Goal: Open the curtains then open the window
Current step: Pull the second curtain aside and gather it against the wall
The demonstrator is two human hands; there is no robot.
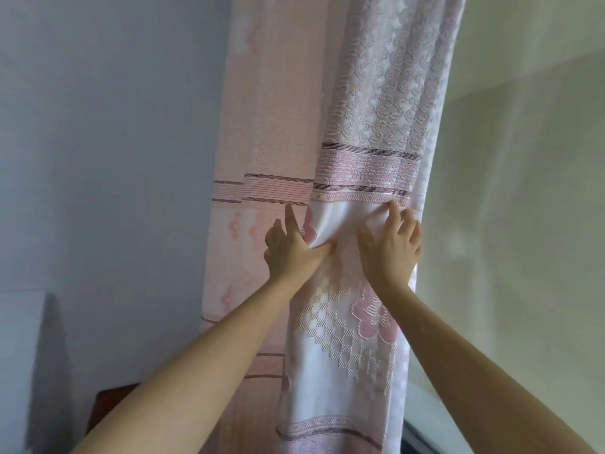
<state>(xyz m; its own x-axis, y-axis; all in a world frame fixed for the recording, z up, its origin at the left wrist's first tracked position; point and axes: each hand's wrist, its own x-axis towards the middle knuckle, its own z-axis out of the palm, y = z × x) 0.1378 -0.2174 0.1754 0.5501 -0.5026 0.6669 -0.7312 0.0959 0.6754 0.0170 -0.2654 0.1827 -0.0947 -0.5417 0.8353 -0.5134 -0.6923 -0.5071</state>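
Observation:
A pink and white patterned curtain (370, 109) hangs bunched in the middle of the view, pulled over to the left side of the window. My left hand (288, 249) presses into its folds with the thumb hooked under a white fold and the index finger raised. My right hand (391, 245) grips the curtain's right edge, fingers curled over the cloth. To the right, a sheer white under-curtain (523, 191) still covers the window, whose pane shows only as pale light. A dark strip of window frame (422, 437) shows at the bottom.
A plain bluish wall (108, 142) fills the left side. A reddish-brown piece of furniture (109, 401) sits low at the left behind my left forearm. A white panel (19, 355) stands at the far left edge.

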